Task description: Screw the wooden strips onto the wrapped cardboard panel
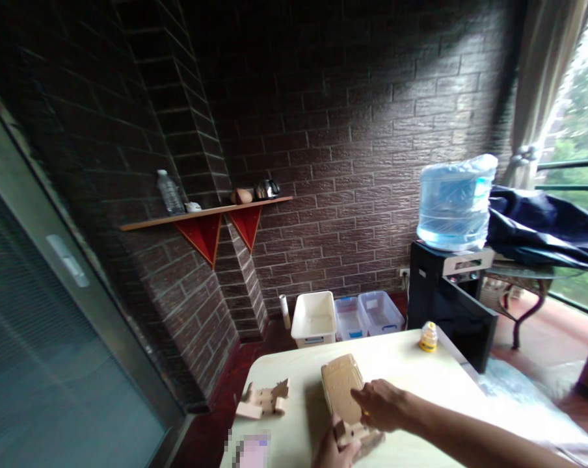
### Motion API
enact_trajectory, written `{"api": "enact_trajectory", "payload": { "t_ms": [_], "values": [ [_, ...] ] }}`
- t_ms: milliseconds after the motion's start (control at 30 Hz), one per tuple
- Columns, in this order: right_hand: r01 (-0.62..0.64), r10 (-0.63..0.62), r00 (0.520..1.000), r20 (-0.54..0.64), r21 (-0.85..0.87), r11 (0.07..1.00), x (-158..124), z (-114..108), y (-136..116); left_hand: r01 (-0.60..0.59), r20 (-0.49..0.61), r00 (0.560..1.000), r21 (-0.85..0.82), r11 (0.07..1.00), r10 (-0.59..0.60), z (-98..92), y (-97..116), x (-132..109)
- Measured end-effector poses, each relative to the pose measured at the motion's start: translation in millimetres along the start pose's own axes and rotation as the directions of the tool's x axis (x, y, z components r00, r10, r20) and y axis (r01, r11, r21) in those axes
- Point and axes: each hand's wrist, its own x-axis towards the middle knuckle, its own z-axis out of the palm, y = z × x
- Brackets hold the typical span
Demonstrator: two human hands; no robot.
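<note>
At the table's near edge, my left hand (334,450) is closed around a light wooden piece (353,431) with small holes in it. My right hand (382,404) comes in from the right just above that piece, its index finger stretched over a tan cardboard-like box (341,385). The other fingers of this hand are curled, and whatever they pinch is hidden. The box lies on the table beyond my left hand. To the left sits a wooden assembly (265,399) with holes and upright parts.
The pale table (298,370) also bears a small clear container with a yellow base (428,338). Behind it are a white bin (314,315) and two clear plastic bins (379,312). A water dispenser (428,286) with its door open stands at the right. A shelf (206,212) juts from the wall.
</note>
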Motion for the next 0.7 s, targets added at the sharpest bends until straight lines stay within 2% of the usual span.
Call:
{"api": "enact_trajectory", "payload": {
  "t_ms": [133, 233, 400, 567, 700],
  "values": [
    [0.088, -0.088, 0.989, 0.116, 0.01, 0.996, 0.8, -18.8, -4.1, -0.011, -0.026, 1.0, 0.001, 1.0, 0.011, 1.8, -0.4, 2.5],
    [0.093, -0.092, 0.991, 0.094, -0.009, 0.996, -0.1, -26.1, -7.1, -0.029, -0.022, 0.999, -0.011, 1.0, 0.029, 1.8, 1.9, 2.1],
    [0.021, -0.018, 0.997, 0.081, -0.025, 0.999, -0.4, -18.7, -7.2, 0.001, -0.022, 1.0, -0.024, 1.0, -0.001, 2.4, 1.5, 2.3],
    [0.007, -0.004, 0.995, 0.096, -0.032, 0.999, 2.0, -15.2, -3.1, -0.003, -0.008, 1.0, -0.038, 0.999, 0.003, 3.2, -1.9, 3.0],
    [0.033, -0.03, 0.994, 0.107, -0.032, 0.999, 0.4, -16.2, -3.9, 0.032, -0.021, 0.999, -0.061, 0.998, -0.033, -1.3, 7.7, -4.1]
  ]
}}
